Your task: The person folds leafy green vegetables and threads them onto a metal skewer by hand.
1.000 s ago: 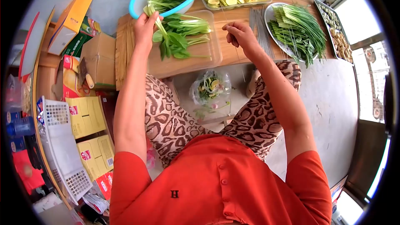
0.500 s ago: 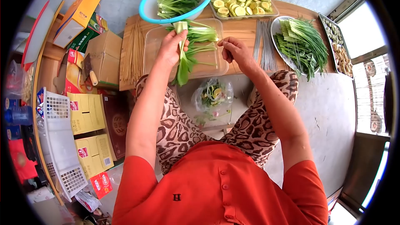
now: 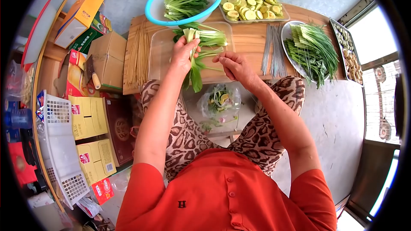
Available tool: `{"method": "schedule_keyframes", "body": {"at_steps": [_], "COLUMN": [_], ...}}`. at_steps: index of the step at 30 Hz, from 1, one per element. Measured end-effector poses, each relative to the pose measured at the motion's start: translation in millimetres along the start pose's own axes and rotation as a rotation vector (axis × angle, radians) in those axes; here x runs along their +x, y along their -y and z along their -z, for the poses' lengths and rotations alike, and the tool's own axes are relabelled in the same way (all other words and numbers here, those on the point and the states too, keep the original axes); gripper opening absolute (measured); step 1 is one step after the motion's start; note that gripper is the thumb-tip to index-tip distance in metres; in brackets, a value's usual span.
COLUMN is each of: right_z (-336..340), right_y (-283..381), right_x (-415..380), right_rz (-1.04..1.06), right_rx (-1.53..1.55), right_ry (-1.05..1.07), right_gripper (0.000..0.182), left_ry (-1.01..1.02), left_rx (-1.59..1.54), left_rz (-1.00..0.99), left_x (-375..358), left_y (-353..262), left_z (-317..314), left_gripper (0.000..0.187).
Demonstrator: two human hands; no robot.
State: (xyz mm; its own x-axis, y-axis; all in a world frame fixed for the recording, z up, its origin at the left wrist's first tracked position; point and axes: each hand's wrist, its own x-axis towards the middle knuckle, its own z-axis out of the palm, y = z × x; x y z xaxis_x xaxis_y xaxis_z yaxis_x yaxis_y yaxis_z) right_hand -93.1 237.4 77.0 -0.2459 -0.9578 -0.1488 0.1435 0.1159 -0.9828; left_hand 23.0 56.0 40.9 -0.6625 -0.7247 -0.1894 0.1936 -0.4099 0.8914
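Note:
My left hand is closed around a leafy green stalk whose leaves hang toward the table's front edge. To the right, my right hand has its fingers pinched together; a thin skewer seems to be in them, too fine to make out. Beneath the hands lies a clear plastic tray with more greens. Behind it stands a blue-rimmed basin of leafy greens. Bamboo skewers lie left of the tray, metal skewers to its right.
Sliced squash fills a container at the back. A plate of long greens and a dark-rimmed tray stand at the right. A plastic bag hangs below the table edge. Boxes are on the left.
My left hand has shifted slightly right and down with the stalk, now turned more upright. My right hand has moved left and down, nearer to it. The view has shifted slightly.

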Motion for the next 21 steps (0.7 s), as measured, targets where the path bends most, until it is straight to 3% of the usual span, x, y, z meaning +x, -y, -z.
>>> {"method": "schedule_keyframes", "body": {"at_steps": [21], "right_z": [-4.6], "right_y": [4.2], "right_x": [2.7], "right_rz": [-0.02], "right_rx": [-0.018], "right_ry": [-0.025], "right_gripper": [0.025], "left_ry": [-0.046], "left_rx": [-0.024], "left_rz": [-0.065], "left_x": [-0.3], "left_y": [1.5], "left_z": [-5.1], "left_gripper": [0.016]}}
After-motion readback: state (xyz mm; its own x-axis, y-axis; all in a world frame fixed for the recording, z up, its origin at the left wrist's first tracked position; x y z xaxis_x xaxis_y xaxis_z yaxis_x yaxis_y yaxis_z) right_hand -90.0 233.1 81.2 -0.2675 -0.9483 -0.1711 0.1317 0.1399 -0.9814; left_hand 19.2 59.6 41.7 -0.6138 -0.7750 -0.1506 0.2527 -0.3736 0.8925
